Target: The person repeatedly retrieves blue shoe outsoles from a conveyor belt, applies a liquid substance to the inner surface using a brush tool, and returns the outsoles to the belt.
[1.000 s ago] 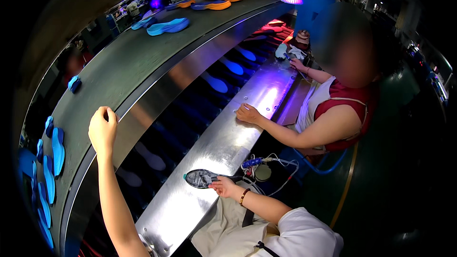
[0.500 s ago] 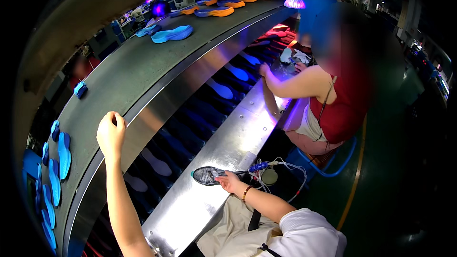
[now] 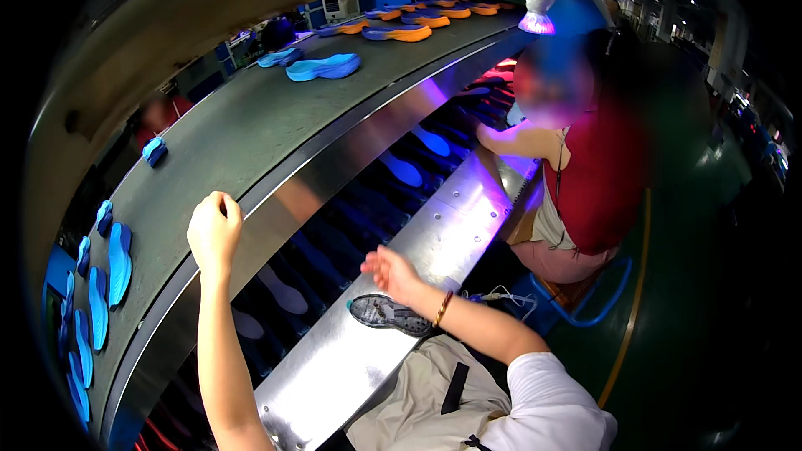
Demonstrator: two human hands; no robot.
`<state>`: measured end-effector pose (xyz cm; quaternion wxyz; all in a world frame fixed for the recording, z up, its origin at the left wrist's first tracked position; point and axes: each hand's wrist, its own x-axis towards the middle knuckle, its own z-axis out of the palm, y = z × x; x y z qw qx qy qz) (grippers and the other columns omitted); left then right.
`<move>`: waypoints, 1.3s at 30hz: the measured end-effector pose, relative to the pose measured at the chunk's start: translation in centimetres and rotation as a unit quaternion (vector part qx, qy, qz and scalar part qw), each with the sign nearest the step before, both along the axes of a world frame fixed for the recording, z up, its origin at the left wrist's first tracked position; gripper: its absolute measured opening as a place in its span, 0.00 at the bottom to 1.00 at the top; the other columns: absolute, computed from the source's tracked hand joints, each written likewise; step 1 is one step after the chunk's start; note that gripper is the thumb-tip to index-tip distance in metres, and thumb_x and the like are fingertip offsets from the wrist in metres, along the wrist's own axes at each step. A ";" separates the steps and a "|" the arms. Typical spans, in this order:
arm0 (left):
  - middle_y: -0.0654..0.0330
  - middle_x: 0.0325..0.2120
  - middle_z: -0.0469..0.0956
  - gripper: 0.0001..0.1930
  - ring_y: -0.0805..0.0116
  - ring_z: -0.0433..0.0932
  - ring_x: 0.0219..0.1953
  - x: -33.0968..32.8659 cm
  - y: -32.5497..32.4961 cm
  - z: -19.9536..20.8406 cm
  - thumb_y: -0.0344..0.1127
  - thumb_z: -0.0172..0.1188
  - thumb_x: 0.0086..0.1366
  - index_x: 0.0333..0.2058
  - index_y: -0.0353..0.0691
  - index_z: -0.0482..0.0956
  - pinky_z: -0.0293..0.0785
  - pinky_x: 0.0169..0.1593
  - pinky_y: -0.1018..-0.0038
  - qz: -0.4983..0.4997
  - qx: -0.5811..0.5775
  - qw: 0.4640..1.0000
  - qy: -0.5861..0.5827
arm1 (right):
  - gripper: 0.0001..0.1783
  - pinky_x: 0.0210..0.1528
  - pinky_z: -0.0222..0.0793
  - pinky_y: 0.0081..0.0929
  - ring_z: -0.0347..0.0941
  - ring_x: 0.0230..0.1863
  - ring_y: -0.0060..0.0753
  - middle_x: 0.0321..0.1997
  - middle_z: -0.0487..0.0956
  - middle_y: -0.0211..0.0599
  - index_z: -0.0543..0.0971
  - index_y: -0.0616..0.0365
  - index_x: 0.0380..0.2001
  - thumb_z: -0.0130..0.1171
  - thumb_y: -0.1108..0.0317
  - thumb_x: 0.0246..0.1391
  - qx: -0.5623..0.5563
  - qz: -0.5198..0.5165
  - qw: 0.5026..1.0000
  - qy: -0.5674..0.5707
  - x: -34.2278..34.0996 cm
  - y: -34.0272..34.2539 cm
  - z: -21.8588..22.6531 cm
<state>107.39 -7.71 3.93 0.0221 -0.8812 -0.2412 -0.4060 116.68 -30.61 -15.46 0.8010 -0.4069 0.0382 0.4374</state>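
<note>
Fingers of left hand curled on grey conveyor belt, steel bench below

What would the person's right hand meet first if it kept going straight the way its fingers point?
Probably the lower conveyor's dark belt with blue soles, just past the steel bench; the right hand hovers open, though depth is unclear.

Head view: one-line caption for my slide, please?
Left hand rests on the upper conveyor belt; right hand hovers open above a dark shoe sole on the steel bench.
</note>
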 end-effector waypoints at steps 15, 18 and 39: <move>0.58 0.18 0.72 0.09 0.60 0.73 0.25 0.8 -0.3 0.2 0.35 0.51 0.56 0.20 0.39 0.72 0.68 0.30 0.68 -0.010 0.024 1.000 0.016 | 0.26 0.54 0.57 0.36 0.63 0.53 0.42 0.50 0.69 0.43 0.74 0.57 0.44 0.54 0.49 0.48 -0.411 -0.160 0.413 -0.797 20.4 11.5 21.1; 0.59 0.17 0.72 0.09 0.60 0.72 0.24 0.9 0.1 -0.1 0.34 0.52 0.55 0.19 0.40 0.72 0.68 0.29 0.68 -0.004 0.041 0.999 0.016 | 0.32 0.58 0.52 0.35 0.54 0.61 0.40 0.58 0.63 0.42 0.68 0.55 0.52 0.53 0.46 0.49 -0.515 -0.090 0.423 -0.740 22.7 12.5 21.5; 0.59 0.17 0.72 0.07 0.62 0.72 0.22 1.7 -0.5 -0.2 0.32 0.53 0.54 0.19 0.39 0.72 0.69 0.26 0.69 -0.003 0.052 0.999 -0.008 | 0.35 0.61 0.46 0.44 0.46 0.66 0.41 0.63 0.57 0.44 0.63 0.52 0.55 0.57 0.47 0.46 -0.530 -0.047 0.438 -0.724 25.6 13.6 20.5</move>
